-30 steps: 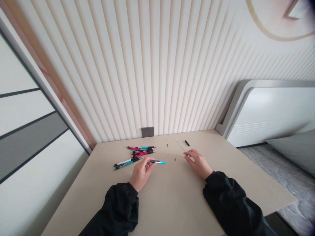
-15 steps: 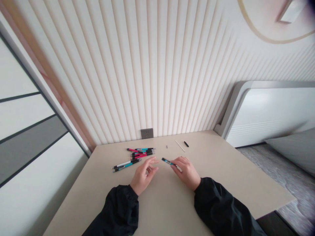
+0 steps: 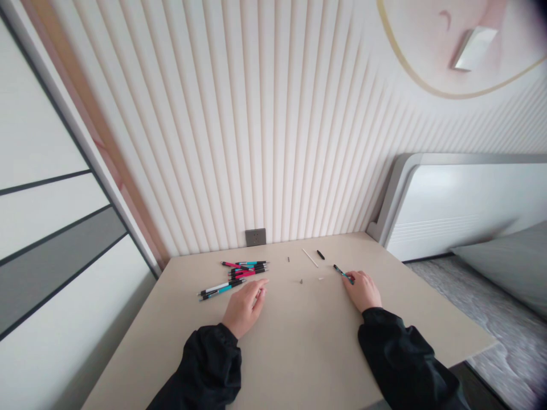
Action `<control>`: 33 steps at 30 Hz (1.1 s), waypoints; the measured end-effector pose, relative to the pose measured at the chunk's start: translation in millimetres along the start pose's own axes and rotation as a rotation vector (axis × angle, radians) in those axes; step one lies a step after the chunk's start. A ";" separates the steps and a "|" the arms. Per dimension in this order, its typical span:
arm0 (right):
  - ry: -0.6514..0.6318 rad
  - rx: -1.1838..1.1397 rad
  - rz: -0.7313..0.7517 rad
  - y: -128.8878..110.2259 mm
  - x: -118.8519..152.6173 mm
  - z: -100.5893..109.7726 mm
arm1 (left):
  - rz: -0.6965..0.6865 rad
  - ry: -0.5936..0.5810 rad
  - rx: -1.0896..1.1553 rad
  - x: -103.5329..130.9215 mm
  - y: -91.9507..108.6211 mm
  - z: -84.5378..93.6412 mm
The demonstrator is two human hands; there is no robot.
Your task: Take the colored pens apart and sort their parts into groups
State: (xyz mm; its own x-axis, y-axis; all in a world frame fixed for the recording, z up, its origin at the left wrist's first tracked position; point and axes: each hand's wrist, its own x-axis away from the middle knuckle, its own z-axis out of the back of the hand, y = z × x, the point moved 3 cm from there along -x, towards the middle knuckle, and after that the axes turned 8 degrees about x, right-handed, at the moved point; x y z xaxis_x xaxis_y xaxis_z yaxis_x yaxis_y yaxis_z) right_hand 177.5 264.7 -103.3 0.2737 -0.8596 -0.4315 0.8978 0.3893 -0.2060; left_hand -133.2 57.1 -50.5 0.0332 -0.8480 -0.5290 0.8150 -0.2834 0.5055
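Observation:
My right hand (image 3: pixel 363 289) is at the right of the table, its fingers on a blue-and-black pen barrel (image 3: pixel 343 273) that lies at or just above the tabletop. My left hand (image 3: pixel 244 307) rests with fingers extended and thumb apart, holding nothing. Just beyond its wrist side lie a white pen (image 3: pixel 216 287) and a blue pen (image 3: pixel 222 290). Farther back is a pile of red and blue pens (image 3: pixel 248 270). Between the hands sit a tiny grey piece (image 3: pixel 301 281) and a small pale piece (image 3: pixel 321 278). Behind them are a thin white stick, likely a refill (image 3: pixel 310 258), a black tube (image 3: pixel 320 254) and a tiny dark piece (image 3: pixel 288 259).
The beige table (image 3: pixel 290 353) backs onto a ribbed wall (image 3: pixel 256 142) with a dark socket (image 3: pixel 255 237). A bed with a pale headboard (image 3: pixel 461 205) and a grey pillow (image 3: pixel 508 250) stands on the right. A panelled cabinet (image 3: pixel 51 273) is on the left.
My right hand has moved right with the pen barrel, away from my left hand. A tiny grey piece and a small pale piece now show on the table between the hands.

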 end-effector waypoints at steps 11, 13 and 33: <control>-0.012 -0.022 -0.046 -4.1 9.6 3.3 | 0.318 0.079 -0.450 29.9 -56.5 61.7; 0.017 -0.056 -0.027 -9.3 11.7 7.2 | 0.375 0.050 -0.485 37.3 -62.8 67.1; -0.074 -0.519 0.978 -224.9 72.1 23.9 | 0.321 -0.016 -0.479 42.8 -58.5 68.0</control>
State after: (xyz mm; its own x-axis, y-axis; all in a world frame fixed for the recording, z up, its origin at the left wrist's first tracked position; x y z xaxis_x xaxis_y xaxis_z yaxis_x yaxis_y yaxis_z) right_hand 3.6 107.3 -67.1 0.8207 -0.1168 -0.5593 0.0343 0.9872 -0.1559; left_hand -218.8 6.9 -56.3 0.3165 -0.8658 -0.3875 0.9366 0.2204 0.2723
